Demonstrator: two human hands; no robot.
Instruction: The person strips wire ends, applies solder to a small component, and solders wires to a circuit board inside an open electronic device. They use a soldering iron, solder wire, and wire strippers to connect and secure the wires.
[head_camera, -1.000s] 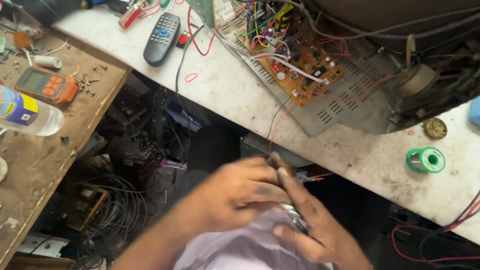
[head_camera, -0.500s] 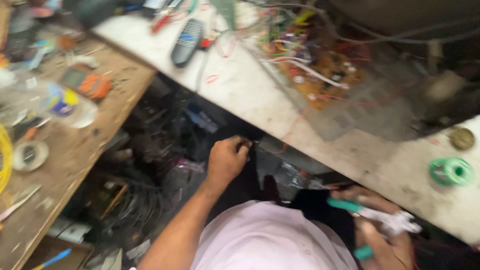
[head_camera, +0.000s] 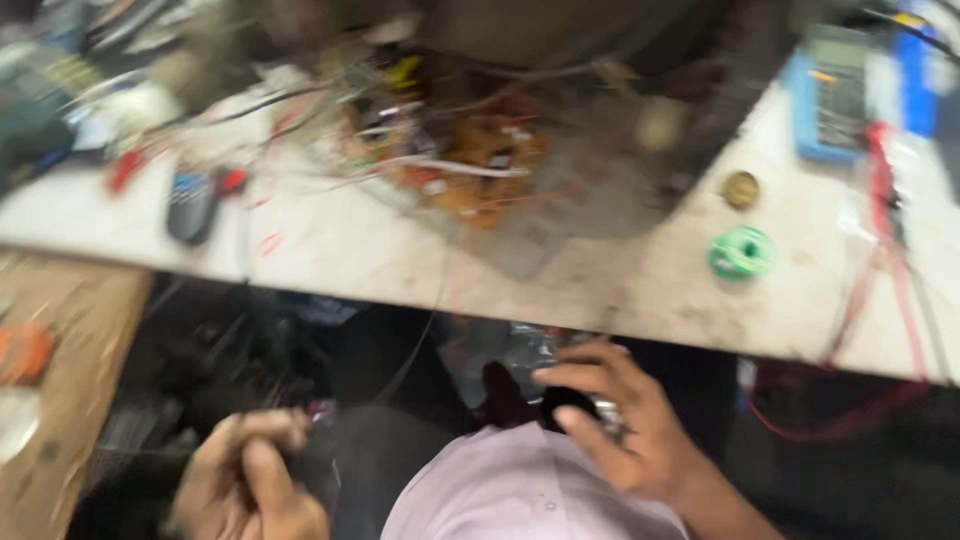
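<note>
My right hand (head_camera: 625, 425) has thumb and forefinger curled around a small shiny, crinkled object (head_camera: 530, 350), its shape and long axis lost to blur, held just below the white workbench (head_camera: 380, 260) edge over my pale pink shirt (head_camera: 520, 490). My left hand (head_camera: 250, 480) is loosely closed low on the left; I cannot tell what it pinches. On the bench: an orange circuit board (head_camera: 480, 165) with loose wires, a dark remote (head_camera: 190, 205), a green solder spool (head_camera: 740, 252), a blue multimeter (head_camera: 835, 90).
</note>
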